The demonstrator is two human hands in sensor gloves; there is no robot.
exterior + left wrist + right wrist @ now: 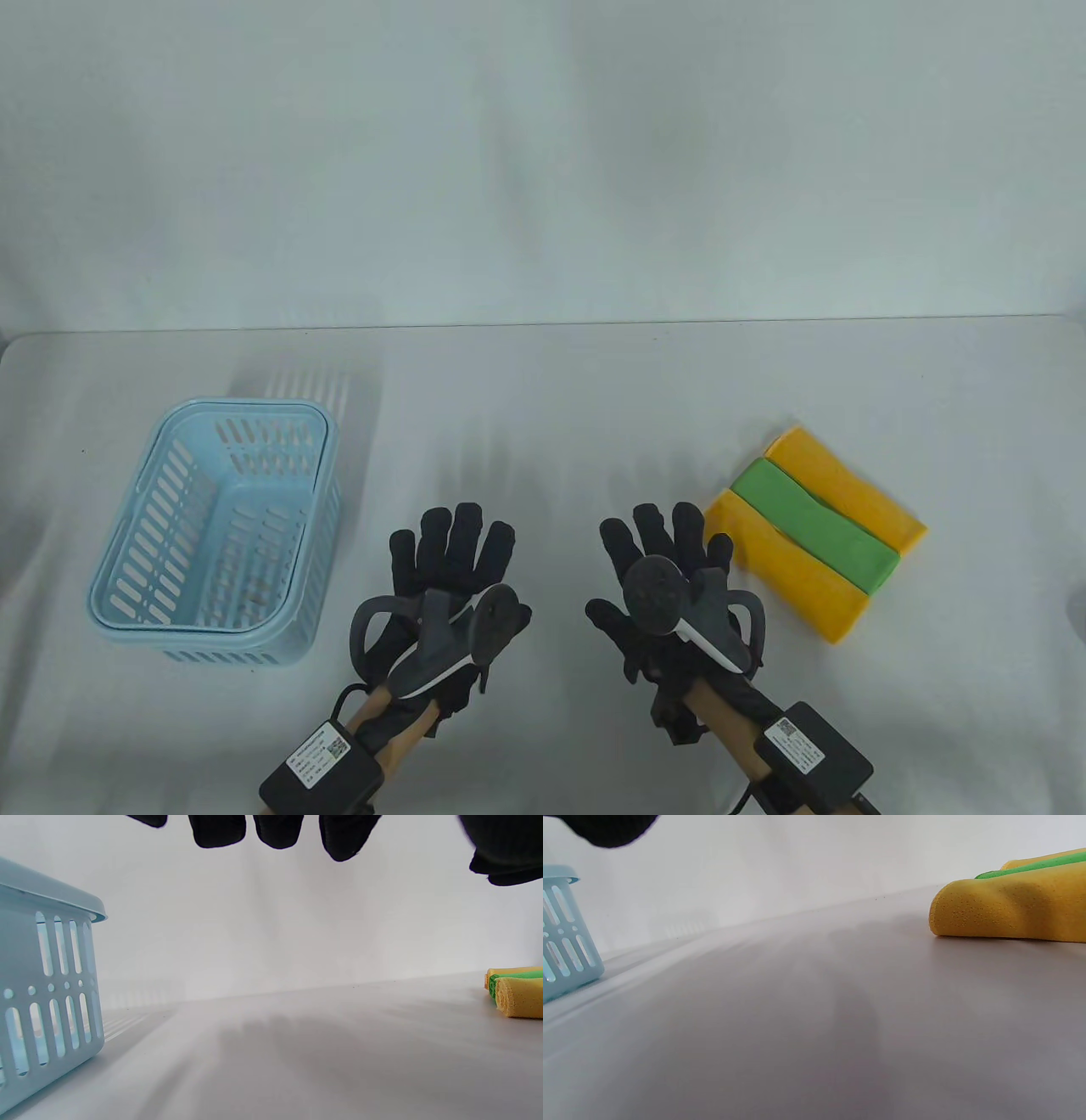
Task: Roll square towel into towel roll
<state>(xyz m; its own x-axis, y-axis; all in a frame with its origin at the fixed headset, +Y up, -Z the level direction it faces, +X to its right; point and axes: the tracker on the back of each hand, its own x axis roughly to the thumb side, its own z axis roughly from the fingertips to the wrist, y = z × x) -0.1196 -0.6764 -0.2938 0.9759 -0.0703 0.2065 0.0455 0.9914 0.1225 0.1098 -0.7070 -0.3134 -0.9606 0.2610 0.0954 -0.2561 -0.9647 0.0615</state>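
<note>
Your left hand (454, 564) hovers palm-down over the white bench (543, 399), near its front edge and a little left of centre, its fingers (467, 526) straight, spread like a fan and pointing away from you. Its grip is released; it holds nothing. From the left wrist view those fingertips (278, 832) hang in from the top edge with bare bench beneath them and a soft shadow below. The grey tracker (458, 632) sits strapped across the back of the hand, and a black box rides the wrist behind it.

Your right hand (662, 569) mirrors this to the right of centre: palm down, fingers (657, 526) straight and splayed, thumb out toward the left hand, grip released and holding nothing. The two hands lie side by side, apart from each other.

The folded towels lie just to the right of your right hand, close to its outer fingers, though contact cannot be told from above. They form a small stack set on a slant: a yellow towel (802, 586) nearest you, a green towel (810, 525) lying over the middle, and another yellow towel (848, 492) behind it. In the right wrist view the near yellow fold (1005, 912) rests flat on the bench with the green edge (1035, 865) above it.

A light blue slotted basket (127, 586) stands at the left side of the bench, well apart from your left hand
</note>
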